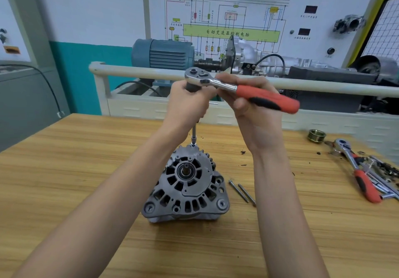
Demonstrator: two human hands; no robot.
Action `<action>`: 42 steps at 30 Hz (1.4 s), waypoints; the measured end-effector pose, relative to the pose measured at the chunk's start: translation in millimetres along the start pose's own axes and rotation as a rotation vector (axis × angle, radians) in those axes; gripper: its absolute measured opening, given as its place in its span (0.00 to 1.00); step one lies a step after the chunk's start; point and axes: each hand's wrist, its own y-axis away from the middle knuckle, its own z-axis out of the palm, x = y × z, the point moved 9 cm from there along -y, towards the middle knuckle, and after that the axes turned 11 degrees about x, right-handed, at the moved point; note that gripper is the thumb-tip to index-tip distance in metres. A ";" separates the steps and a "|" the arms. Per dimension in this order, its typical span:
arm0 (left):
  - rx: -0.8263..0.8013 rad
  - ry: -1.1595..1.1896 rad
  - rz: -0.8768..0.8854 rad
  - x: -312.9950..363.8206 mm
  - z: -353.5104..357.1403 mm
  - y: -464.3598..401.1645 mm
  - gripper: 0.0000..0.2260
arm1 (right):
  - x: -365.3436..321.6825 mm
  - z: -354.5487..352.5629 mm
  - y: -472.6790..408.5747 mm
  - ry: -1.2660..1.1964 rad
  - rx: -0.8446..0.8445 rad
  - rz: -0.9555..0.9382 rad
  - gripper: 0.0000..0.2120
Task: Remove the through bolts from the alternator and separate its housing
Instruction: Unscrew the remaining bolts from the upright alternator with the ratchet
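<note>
Left hand (190, 102) is wrapped around the top of the extension bar just under the head of the ratchet (237, 87), steadying it, while the right hand (254, 107) holds the ratchet's neck between thumb and fingers, its red handle pointing right and a little near. From the left hand the extension bar (193, 134) drops almost straight down to a socket seated on the far edge of the alternator (186, 186), which stands on the wooden counter (64, 180) with its shaft end up, directly below and nearer than both hands. That vertical line is what counts: the bar's long axis seems to run along the through bolt beneath it, so any swing of the handle must be level, around that axis. Two removed through bolts (241, 192) lie side by side just right of the alternator. A second ratchet (356, 169) and a pulley (316, 135) sit well off to the right. The bolt head under the socket is hidden, and the left palm covers the joint between bar and ratchet.
</note>
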 end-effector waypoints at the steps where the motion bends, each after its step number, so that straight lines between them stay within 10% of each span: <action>1: -0.052 -0.014 0.004 0.0 1.8 0.5 0.13 | 0.9 -1.4 -0.6 -0.040 0.031 0.019 0.12; 8: -0.522 -0.206 0.092 5.4 27.7 22.1 0.13 | 24.3 -10.4 -1.6 -0.292 0.242 0.271 0.11; 17: -0.025 -0.065 -0.021 -0.4 1.8 -3.0 0.14 | -0.8 1.7 1.1 0.004 -0.025 0.034 0.13; 26: -0.515 -0.085 0.101 7.9 27.5 21.3 0.12 | 28.3 -10.1 -0.6 -0.320 0.260 0.298 0.11; 36: -0.035 -0.001 -0.001 3.0 2.2 -1.6 0.15 | -5.3 0.8 1.1 0.050 -0.010 -0.004 0.13; 42: -0.371 -0.036 0.073 6.9 16.8 9.6 0.14 | 18.9 -10.7 -1.0 -0.240 0.219 0.228 0.06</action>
